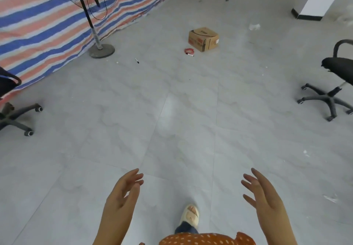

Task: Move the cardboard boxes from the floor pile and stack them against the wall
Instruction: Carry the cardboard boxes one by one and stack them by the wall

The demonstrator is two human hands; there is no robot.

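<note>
both hands are held out low over the grey tiled floor [114, 130], palms facing each other, fingers straight and spread, holding nothing: the left hand [122, 193] and the right hand [261, 193] are released. a single cardboard box [203, 39] sits on the floor well ahead of both hands, roughly between them; its flaps are closed, so what is inside cannot be told. just beside the box, on the side nearer the hands, lie a red coil of cord [188, 50] and a marker [190, 54]. another marker [137, 60] lies farther toward the left hand's side. a pedestal fan [95, 34] stands ahead of the left hand before a striped tarp [38, 30]. an office chair [332, 84] stands ahead of the right hand.
</note>
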